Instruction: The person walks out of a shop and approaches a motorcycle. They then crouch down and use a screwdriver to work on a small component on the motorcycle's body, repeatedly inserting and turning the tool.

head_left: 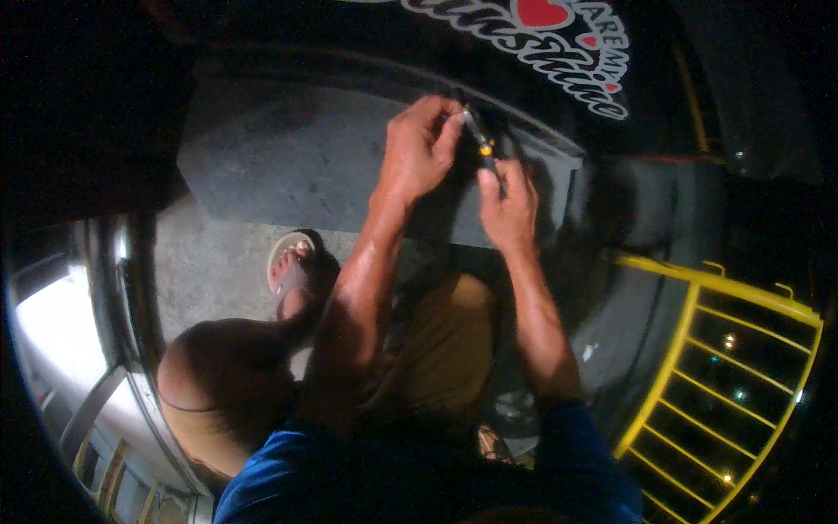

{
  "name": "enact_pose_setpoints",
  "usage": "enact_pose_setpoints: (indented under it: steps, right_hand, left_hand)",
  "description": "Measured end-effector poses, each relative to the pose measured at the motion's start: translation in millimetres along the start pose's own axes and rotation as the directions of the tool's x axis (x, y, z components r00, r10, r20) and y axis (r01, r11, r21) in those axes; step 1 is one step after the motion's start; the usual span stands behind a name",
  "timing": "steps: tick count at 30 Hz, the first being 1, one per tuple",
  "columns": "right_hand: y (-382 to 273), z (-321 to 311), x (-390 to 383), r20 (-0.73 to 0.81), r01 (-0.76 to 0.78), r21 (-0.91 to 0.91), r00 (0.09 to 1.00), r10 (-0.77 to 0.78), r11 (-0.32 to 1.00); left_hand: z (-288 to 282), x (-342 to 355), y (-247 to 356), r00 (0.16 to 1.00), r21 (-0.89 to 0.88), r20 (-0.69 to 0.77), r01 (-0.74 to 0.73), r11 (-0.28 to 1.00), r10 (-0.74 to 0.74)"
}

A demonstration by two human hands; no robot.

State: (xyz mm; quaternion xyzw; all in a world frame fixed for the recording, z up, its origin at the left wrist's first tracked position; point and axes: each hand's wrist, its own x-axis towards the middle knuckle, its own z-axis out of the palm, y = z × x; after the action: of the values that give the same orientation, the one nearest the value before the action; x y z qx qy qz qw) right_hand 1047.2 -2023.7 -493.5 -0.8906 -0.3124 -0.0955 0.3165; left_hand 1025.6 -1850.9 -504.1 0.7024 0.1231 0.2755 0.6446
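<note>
My right hand [509,205] is closed around the dark handle of a slim hand tool [485,150]. The tool has a yellow band and a silvery front part pointing up and to the left; its exact kind is unclear. At that front end, my left hand [422,144] is closed, thumb and fingertips pinched together by the tip. What those fingers hold is too small to make out. Both hands are over the far right part of a grey flat panel [297,157], close to its raised back edge.
Behind the panel rises a black surface [489,61] with white lettering and red hearts. A yellow barred metal frame [676,349] stands to the right. My sandalled foot [292,266] rests on the concrete floor [209,253]. A bright white panel [65,319] is at the left.
</note>
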Motion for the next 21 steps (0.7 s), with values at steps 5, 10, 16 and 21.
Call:
enact_pose_setpoints:
  steps: [5,10,16,21]
  right_hand:
    - [-1.5,-8.1,4.9,0.064,-0.024,-0.008,0.998,0.025,1.000]
    - [4.4,-14.6,13.8,0.038,0.129,-0.056,0.991,-0.127,0.990]
    - [2.2,-18.7,13.1,0.067,0.051,-0.013,0.996,-0.050,0.999]
    - [-1.2,-20.6,13.4,0.055,-0.038,0.038,0.998,0.036,0.999]
  left_hand:
    - [-4.0,1.7,-4.4,0.999,0.002,0.030,-0.029,1.000,0.029]
    - [-6.1,4.3,-9.5,0.996,-0.020,0.070,-0.047,0.999,0.048]
    - [-9.2,6.7,-10.7,0.991,-0.015,0.108,-0.083,0.996,0.084]
    - [-8.7,9.3,-1.6,0.988,0.002,0.148,-0.046,0.999,0.045]
